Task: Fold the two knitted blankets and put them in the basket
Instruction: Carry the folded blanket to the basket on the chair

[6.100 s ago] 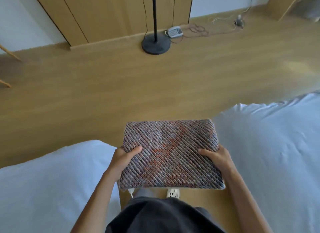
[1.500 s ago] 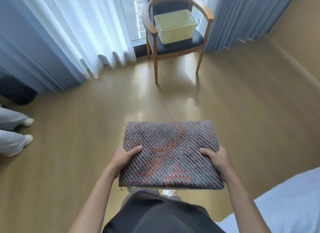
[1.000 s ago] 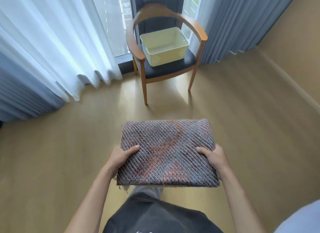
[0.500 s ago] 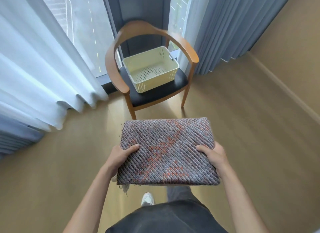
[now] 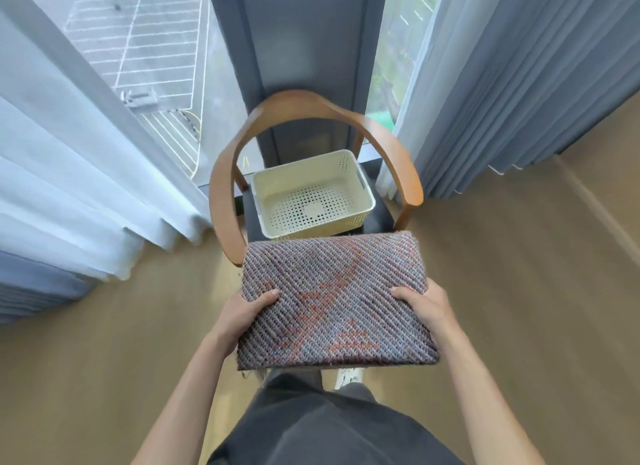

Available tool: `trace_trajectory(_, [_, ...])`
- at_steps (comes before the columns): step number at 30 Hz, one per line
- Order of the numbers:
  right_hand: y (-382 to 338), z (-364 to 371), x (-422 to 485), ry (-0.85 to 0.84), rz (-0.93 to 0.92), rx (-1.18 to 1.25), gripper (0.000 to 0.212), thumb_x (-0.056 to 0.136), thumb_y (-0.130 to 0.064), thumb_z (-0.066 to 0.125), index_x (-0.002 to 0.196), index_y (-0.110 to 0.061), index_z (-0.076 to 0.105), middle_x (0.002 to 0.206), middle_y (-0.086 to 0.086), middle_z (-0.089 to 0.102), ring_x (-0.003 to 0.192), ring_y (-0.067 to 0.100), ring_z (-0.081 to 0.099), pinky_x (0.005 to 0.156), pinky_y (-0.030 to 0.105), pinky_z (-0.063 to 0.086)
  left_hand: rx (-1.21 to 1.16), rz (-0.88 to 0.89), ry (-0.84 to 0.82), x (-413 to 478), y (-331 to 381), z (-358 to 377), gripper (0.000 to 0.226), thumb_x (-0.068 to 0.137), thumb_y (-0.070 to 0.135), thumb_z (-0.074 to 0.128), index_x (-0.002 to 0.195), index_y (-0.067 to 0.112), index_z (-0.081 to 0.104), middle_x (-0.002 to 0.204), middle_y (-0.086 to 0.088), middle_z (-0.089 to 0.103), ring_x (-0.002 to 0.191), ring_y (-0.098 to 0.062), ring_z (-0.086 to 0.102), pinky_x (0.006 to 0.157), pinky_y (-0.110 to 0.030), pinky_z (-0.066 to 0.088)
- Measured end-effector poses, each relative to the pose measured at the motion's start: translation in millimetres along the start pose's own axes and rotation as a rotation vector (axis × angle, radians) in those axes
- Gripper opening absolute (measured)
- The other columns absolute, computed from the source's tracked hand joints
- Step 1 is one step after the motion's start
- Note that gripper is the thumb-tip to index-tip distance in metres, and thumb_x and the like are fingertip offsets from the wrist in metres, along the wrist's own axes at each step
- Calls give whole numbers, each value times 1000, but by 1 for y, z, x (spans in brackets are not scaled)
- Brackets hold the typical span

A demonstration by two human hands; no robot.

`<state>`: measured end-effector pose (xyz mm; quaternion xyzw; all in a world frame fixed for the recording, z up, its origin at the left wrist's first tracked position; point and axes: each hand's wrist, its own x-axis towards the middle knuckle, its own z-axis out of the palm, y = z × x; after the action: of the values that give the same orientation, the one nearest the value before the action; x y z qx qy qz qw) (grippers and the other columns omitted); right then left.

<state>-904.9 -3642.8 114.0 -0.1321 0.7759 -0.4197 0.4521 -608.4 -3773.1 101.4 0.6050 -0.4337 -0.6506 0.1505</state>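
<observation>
A folded knitted blanket (image 5: 332,298), grey with orange patches, is held flat in front of my waist. My left hand (image 5: 242,314) grips its left edge with the thumb on top. My right hand (image 5: 424,307) grips its right edge the same way. A cream perforated basket (image 5: 353,168) with nothing inside sits on the dark seat of a wooden armchair (image 5: 221,194), just beyond the blanket's far edge. A second blanket is not in view.
The chair stands against a dark window pillar (image 5: 298,42). White sheer curtains (image 5: 69,173) hang at left and grey curtains (image 5: 512,83) at right. Wooden floor (image 5: 519,291) spreads on both sides of the chair.
I have walked from the bed toward the chair carrying the blanket. The chair and basket have come much closer and now sit directly beyond the blanket. My grip is unchanged.
</observation>
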Motion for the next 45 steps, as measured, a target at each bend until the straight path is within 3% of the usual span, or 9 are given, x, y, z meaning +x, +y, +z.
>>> trace_trajectory(3, [-29,8,44,-27,-10,-33,33,67,-15,78,96,-13,64,92,0,71,80,14,67,66,28,51,-27,-17,38,31,24,2,46,71,34,80,110,16,62,100,1,71,86,-14,70,68,-24,53])
trace_trajectory(11, [-107,51,166,-89,-27,-93,27,68,-14,77,92,-18,65,92,-3,72,83,15,68,77,34,53,-106,-84,87,146,80,-8,52,69,35,81,114,14,62,105,-2,70,93,-19,68,81,-33,54])
trace_trajectory(14, [-140,65,204,-83,-17,-129,30,70,-16,78,95,-19,62,93,-4,70,83,14,67,71,31,52,-125,-118,72,187,108,-12,54,69,35,81,115,14,61,106,-3,70,94,-21,68,86,-38,54])
trace_trajectory(25, [-218,97,309,-64,-39,-225,42,68,-26,77,104,-18,59,101,-2,67,91,18,64,83,40,52,-155,-158,15,289,196,-10,24,80,25,72,95,33,56,104,3,66,95,-16,64,77,-29,50])
trace_trajectory(30, [-237,90,343,-102,-64,-237,37,74,-20,75,107,-13,60,102,1,68,87,16,65,70,32,51,-199,-234,66,316,208,12,45,78,25,73,119,15,57,114,-8,66,103,-26,64,98,-45,47])
trace_trajectory(35, [-256,79,368,-80,-83,-286,35,76,-25,72,108,-19,58,99,-4,66,85,12,63,65,28,48,-291,-263,80,337,222,47,43,80,24,71,119,14,55,105,-2,67,94,-19,65,69,-28,50])
trace_trajectory(37, [-261,73,374,-55,-81,-296,34,75,-27,72,106,-22,59,98,-6,66,87,15,63,72,34,51,-304,-260,77,345,228,59,31,80,22,71,108,18,57,100,1,67,90,-16,65,63,-24,48])
trace_trajectory(40, [-264,68,381,-22,-74,-299,34,74,-27,71,106,-23,60,99,-5,66,91,19,63,83,42,51,-316,-263,72,357,236,70,31,81,20,70,108,17,56,100,1,66,90,-16,64,65,-26,48])
trace_trajectory(45, [-249,78,384,11,-61,-295,32,75,-25,73,104,-24,59,96,-9,66,89,16,64,78,37,52,-281,-273,43,374,220,67,37,82,22,69,115,19,52,101,4,63,91,-14,61,66,-24,45])
